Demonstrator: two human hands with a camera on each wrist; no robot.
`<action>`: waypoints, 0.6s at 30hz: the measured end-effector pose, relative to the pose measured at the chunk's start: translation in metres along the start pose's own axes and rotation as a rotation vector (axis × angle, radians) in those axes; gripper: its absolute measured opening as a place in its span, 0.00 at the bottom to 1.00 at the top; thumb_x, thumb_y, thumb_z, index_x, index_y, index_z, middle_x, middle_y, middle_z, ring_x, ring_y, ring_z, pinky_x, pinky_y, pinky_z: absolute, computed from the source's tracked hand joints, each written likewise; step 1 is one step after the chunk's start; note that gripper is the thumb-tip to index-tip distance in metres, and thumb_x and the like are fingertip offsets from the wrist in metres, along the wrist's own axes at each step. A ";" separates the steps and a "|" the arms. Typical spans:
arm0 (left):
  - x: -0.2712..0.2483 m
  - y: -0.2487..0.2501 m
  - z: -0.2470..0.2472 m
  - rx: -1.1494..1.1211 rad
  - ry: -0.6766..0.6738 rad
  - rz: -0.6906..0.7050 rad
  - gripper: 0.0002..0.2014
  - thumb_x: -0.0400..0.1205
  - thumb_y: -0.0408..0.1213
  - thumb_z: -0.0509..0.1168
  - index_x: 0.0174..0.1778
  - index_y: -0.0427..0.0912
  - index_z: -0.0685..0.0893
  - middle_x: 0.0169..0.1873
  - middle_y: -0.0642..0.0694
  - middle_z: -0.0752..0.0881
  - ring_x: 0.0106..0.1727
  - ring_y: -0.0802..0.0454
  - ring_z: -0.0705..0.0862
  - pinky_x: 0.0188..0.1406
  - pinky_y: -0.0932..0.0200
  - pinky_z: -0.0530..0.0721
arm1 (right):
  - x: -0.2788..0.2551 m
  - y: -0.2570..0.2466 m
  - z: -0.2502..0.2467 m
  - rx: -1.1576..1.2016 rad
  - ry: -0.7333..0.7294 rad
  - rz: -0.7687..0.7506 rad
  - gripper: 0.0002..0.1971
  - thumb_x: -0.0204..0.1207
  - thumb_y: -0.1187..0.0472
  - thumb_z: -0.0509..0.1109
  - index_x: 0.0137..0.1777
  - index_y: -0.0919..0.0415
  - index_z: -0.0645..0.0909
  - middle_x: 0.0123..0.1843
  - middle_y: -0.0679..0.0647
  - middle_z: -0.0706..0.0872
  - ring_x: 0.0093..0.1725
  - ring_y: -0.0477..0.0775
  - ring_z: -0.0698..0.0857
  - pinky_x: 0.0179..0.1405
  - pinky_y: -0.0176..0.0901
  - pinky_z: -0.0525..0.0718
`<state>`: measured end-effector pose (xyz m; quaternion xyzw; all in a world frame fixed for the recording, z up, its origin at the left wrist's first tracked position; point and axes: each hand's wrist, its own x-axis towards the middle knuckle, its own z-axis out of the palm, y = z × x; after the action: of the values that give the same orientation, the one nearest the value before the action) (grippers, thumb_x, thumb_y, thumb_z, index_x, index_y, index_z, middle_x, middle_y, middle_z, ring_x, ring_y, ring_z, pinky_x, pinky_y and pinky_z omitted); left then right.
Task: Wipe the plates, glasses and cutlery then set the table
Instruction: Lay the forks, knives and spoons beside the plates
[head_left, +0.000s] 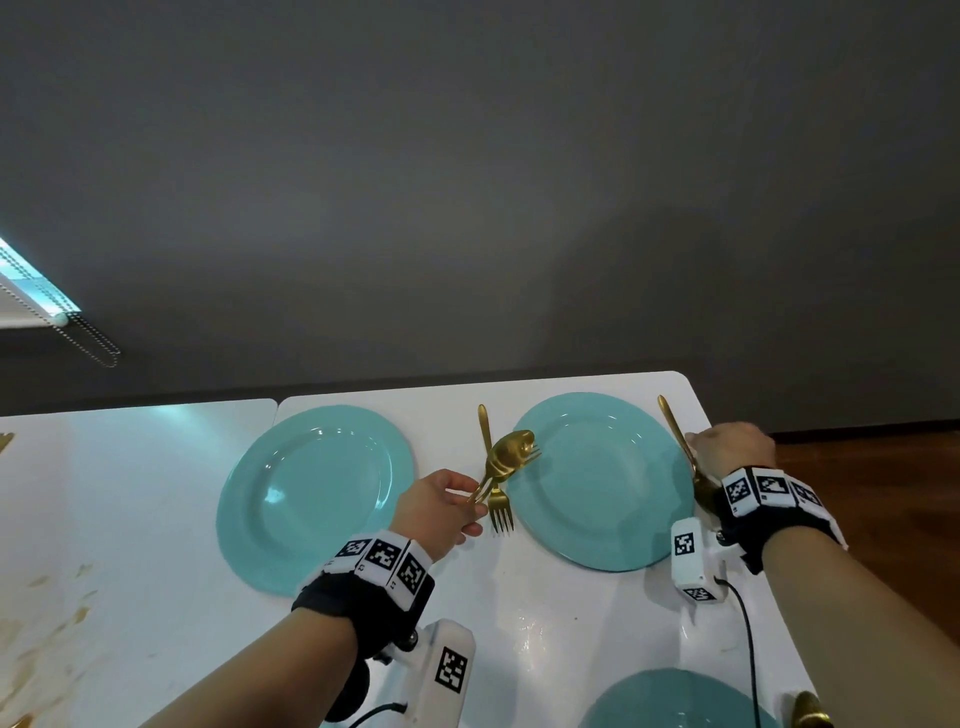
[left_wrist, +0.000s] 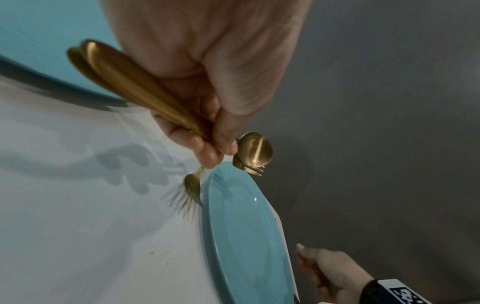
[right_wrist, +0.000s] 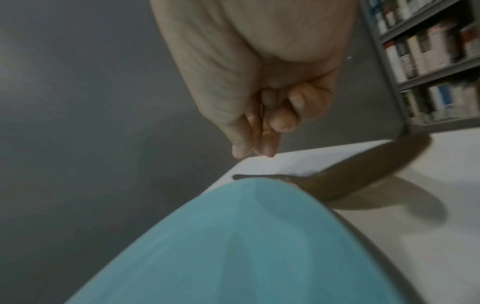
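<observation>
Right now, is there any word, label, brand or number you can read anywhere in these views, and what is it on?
No readable words or numbers.
Wristbands and: black-and-white square code markers, patterns only.
White camera units and: the same kind of marker, no letters.
Shelf items in the right wrist view: spines or labels too blurred to read.
Plates and gold cutlery: no markings visible.

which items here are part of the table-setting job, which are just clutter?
Job:
left hand gripping gold spoon and fork
fork lying between the plates
left plate, right plate
spoon beside right plate, under right hand
near plate

Not job:
brown stains on table
blind cord
bookshelf
</observation>
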<state>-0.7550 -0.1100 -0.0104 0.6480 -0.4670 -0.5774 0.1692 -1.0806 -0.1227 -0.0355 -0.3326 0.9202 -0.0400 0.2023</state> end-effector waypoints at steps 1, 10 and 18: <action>-0.002 -0.001 0.000 -0.011 -0.008 -0.012 0.09 0.79 0.26 0.67 0.41 0.46 0.77 0.34 0.47 0.87 0.28 0.54 0.83 0.26 0.67 0.78 | -0.006 -0.002 -0.004 0.031 0.030 -0.050 0.17 0.79 0.50 0.65 0.51 0.63 0.88 0.56 0.61 0.88 0.54 0.62 0.84 0.46 0.41 0.77; -0.037 -0.001 -0.004 -0.007 -0.082 -0.059 0.09 0.79 0.24 0.65 0.47 0.41 0.76 0.34 0.43 0.86 0.26 0.53 0.82 0.20 0.68 0.76 | -0.137 -0.047 -0.019 0.095 0.007 -0.681 0.10 0.77 0.59 0.69 0.56 0.52 0.88 0.57 0.50 0.88 0.59 0.52 0.84 0.66 0.43 0.77; -0.093 -0.001 -0.032 0.249 -0.214 0.022 0.15 0.80 0.23 0.61 0.61 0.40 0.71 0.26 0.46 0.80 0.20 0.55 0.77 0.17 0.69 0.70 | -0.285 -0.091 0.002 -0.321 -0.128 -1.001 0.13 0.79 0.59 0.61 0.57 0.53 0.86 0.58 0.52 0.83 0.59 0.57 0.82 0.54 0.47 0.81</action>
<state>-0.7157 -0.0456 0.0525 0.5936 -0.5575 -0.5788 0.0433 -0.8269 -0.0138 0.0806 -0.7598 0.6292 0.0300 0.1609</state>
